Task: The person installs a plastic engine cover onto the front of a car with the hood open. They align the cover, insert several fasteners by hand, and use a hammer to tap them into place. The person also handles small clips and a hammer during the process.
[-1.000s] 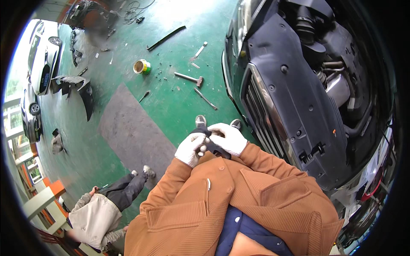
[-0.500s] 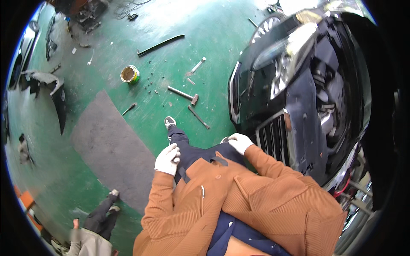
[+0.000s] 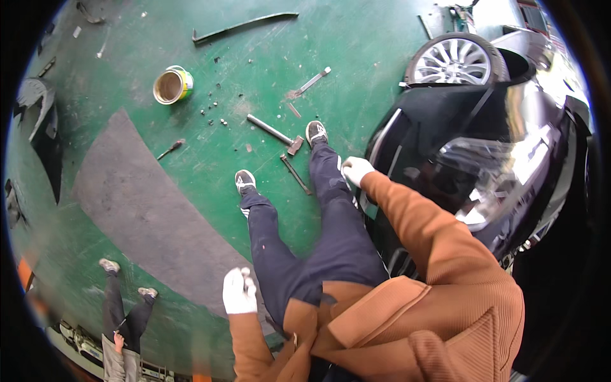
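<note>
The green-painted concrete floor (image 3: pixel 191 191) fills most of the view; a large grey patch (image 3: pixel 146 210) covers its lower left part. The black car with a glossy front panel (image 3: pixel 484 165) stands at my right; its silver multi-spoke alloy wheel (image 3: pixel 455 60) shows at the top right. My legs in dark navy trousers (image 3: pixel 318 242) run from the lower centre toward the car, ending in two dark shoes with white soles (image 3: pixel 245 181); my rust-orange ribbed jacket sleeves (image 3: pixel 433 254) cover both arms.

My right hand (image 3: pixel 355 170), in a white work glove, rests at the front edge of the car beside my right thigh; its fingers are curled together, and I cannot tell whether they grip anything. My left hand (image 3: pixel 239 291), also in a white glove, hangs by my left thigh over the edge of the grey patch; its fingers are closed loosely, and a small dark item may lie within them, but I cannot tell.

A long dark curved metal strip (image 3: pixel 245 27) lies at the top of the floor; a grey metal hammer (image 3: pixel 275 134) lies just ahead of my right shoe; a short dark flat bar (image 3: pixel 296 174) lies between my shoes. An open yellow-sided tin can (image 3: pixel 172 85) stands well apart at the upper left; a small screwdriver (image 3: pixel 170 149) lies below it; scattered small bolts (image 3: pixel 215 109) lie near the can. Another person's legs (image 3: pixel 127 299) stand at the lower left.
</note>
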{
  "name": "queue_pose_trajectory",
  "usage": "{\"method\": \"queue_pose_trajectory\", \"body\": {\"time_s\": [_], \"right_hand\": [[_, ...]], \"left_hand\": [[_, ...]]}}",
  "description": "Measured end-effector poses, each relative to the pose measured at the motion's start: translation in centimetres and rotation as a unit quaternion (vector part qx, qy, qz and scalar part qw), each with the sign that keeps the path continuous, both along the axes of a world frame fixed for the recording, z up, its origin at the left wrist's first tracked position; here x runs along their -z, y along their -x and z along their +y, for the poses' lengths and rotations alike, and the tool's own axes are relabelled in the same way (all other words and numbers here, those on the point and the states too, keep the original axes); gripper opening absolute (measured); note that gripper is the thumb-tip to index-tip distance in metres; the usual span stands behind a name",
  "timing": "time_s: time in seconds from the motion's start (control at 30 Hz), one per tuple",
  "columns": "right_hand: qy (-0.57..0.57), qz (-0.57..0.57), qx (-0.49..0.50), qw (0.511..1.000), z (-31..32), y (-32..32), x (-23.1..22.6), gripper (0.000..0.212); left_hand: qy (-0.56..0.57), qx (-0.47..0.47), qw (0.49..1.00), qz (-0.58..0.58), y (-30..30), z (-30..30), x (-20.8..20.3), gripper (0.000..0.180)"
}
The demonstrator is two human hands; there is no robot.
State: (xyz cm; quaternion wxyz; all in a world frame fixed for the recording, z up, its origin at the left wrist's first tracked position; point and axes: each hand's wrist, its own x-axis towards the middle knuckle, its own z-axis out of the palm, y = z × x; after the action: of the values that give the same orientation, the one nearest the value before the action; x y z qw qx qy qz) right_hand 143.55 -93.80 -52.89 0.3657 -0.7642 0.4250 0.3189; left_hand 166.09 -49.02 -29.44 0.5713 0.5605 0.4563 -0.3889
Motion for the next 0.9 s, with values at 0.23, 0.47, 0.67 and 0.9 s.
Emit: {"method": "queue_pose_trajectory", "body": {"time_s": [0.23, 0.47, 0.67, 0.9], "right_hand": [[0.171, 0.097, -0.216, 0.956, -12.6, -14.2, 24.2, 0.028], [0.314, -0.065, -0.3, 0.899, -14.8, -22.2, 37.9, 0.019], [0.24, 0.01, -0.411, 0.879, -14.0, -18.1, 34.8, 0.02], [-0.225, -0.247, 0.007, 0.942, -3.1, -19.7, 7.7, 0.029]], "left_hand": [[-0.098, -0.03, 0.995, -0.011, 5.4, -0.2, 6.8, 0.022], [-0.15, -0.021, 0.988, 0.009, 6.3, -3.4, 12.3, 0.026], [-0.069, -0.017, 0.997, 0.002, 2.1, -7.4, 12.1, 0.027], [0.069, -0.163, 0.983, -0.045, -4.2, -11.9, 8.5, 0.015]]}}
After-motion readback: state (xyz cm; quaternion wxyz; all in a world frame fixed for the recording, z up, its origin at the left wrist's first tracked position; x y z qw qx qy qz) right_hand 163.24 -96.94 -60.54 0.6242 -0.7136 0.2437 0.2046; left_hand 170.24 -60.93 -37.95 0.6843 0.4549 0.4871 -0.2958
